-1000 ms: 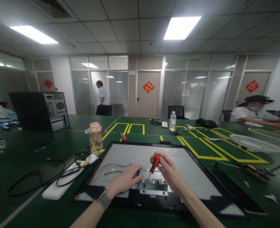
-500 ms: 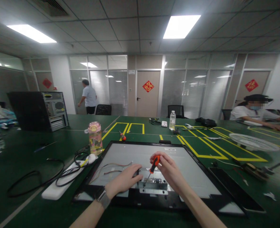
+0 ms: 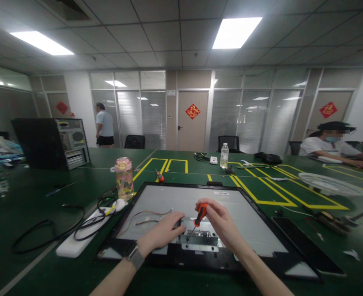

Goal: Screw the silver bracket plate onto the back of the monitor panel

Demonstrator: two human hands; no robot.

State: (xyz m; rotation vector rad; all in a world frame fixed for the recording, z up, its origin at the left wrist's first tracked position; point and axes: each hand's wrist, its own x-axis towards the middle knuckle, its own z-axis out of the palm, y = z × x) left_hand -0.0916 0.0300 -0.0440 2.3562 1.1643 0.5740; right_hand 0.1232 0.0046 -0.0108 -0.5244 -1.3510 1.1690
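Observation:
A monitor (image 3: 237, 213) lies face down on the green table, its grey back panel framed in black. A small metal bracket (image 3: 201, 240) sits near its front edge. My right hand (image 3: 220, 222) is closed round an orange-handled screwdriver (image 3: 197, 218), whose tip rests on the bracket's left part. My left hand (image 3: 163, 232) lies on the panel beside the bracket with its fingers curled against the bracket's left edge; a watch is on that wrist. Thin coloured wires (image 3: 147, 218) run across the panel left of my hands.
A pink-lidded bottle (image 3: 124, 177), black cables (image 3: 61, 230) and a white foam block (image 3: 76, 244) lie to the left. A computer case (image 3: 53, 144) stands at far left. A fan grille (image 3: 329, 185), a water bottle (image 3: 224, 156) and a seated person (image 3: 329, 144) are at the right. Another person (image 3: 103, 129) walks at the back.
My hands and the screwdriver stay on the bracket, barely shifted. The person at the back has walked to the left along the glass wall.

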